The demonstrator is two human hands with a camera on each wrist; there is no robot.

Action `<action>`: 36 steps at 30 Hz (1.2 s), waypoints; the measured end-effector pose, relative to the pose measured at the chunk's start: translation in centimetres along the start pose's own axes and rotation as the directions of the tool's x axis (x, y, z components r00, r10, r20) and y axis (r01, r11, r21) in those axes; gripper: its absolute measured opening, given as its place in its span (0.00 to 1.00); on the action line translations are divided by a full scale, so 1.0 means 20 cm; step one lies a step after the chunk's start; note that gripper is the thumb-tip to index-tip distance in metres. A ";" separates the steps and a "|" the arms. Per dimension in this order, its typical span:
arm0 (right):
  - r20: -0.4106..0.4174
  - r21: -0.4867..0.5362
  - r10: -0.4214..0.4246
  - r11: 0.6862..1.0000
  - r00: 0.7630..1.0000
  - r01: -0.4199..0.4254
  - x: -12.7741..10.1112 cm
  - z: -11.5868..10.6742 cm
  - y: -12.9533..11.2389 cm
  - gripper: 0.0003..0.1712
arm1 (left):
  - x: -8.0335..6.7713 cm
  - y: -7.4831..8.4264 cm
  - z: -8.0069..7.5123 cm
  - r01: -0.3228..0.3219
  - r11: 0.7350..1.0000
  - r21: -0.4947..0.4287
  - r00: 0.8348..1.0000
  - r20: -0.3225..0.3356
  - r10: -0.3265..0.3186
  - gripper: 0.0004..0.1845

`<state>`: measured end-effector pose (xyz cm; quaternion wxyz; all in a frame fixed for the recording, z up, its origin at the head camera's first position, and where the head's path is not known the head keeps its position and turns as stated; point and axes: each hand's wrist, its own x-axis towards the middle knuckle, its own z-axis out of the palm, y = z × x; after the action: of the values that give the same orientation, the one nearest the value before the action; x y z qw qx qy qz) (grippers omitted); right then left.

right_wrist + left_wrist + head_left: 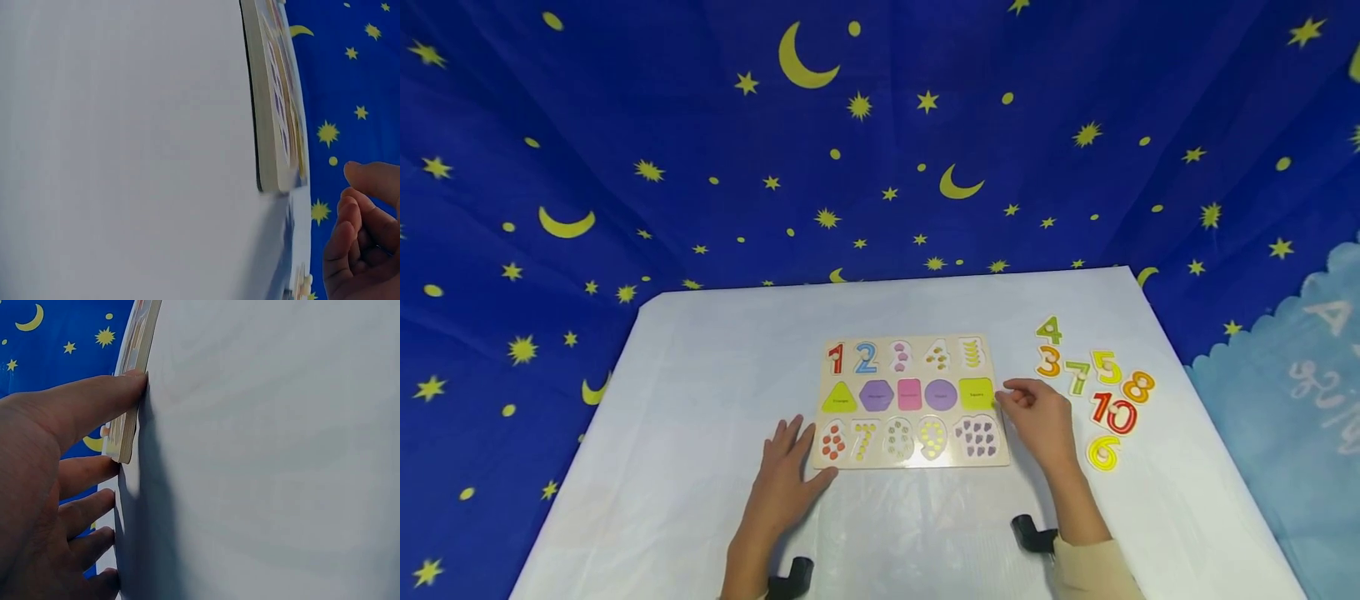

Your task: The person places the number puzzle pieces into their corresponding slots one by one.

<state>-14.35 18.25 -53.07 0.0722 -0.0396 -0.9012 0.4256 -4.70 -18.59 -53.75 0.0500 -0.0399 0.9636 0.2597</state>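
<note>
A pale wooden number puzzle board (pixel 880 377) lies on the table; the red number 1 (pixel 836 360) and blue number 2 (pixel 867 358) sit in its top row. My left hand (pixel 782 479) spreads around the board's near left corner. In the left wrist view its thumb touches the front edge and the index fingertip meets the corner. Beside the board's right edge, close to the printed yellow square (pixel 977 393), hovers my right hand (pixel 1041 421). Its fingers are loosely bent, and the right wrist view shows nothing between thumb and index finger.
Right of the board lie loose number pieces: green 4 (pixel 1051 332), orange 3 (pixel 1048 362), green 7 (pixel 1078 377), yellow 5 (pixel 1106 367), orange 8 (pixel 1138 387), red 10 (pixel 1114 413) and yellow 6 (pixel 1103 452). Behind the white table (pixel 730 358) hangs a blue star-patterned cloth (pixel 700 100).
</note>
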 end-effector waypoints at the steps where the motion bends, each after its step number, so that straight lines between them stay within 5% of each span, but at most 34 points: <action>1: 0.002 0.000 -0.003 1.000 1.000 0.003 0.00 -0.01 0.01 0.13 | 0.00 0.00 0.00 0.000 1.000 0.001 1.000 0.000 0.000 0.44; 22: -0.098 -0.081 0.089 0.992 0.991 -0.097 0.00 -0.19 0.12 0.14 | 0.01 0.00 0.00 -0.009 1.000 -0.004 1.000 0.005 0.009 0.44; 36: -0.048 -0.091 0.172 0.980 0.984 -0.176 -0.01 -0.25 0.24 0.18 | 0.01 0.01 0.00 0.010 1.000 -0.012 1.000 0.018 -0.010 0.44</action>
<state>-13.36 25.18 -53.66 0.0506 -0.1302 -0.9118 0.3861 -4.86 -18.34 -53.65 0.0599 -0.0427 0.9613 0.2654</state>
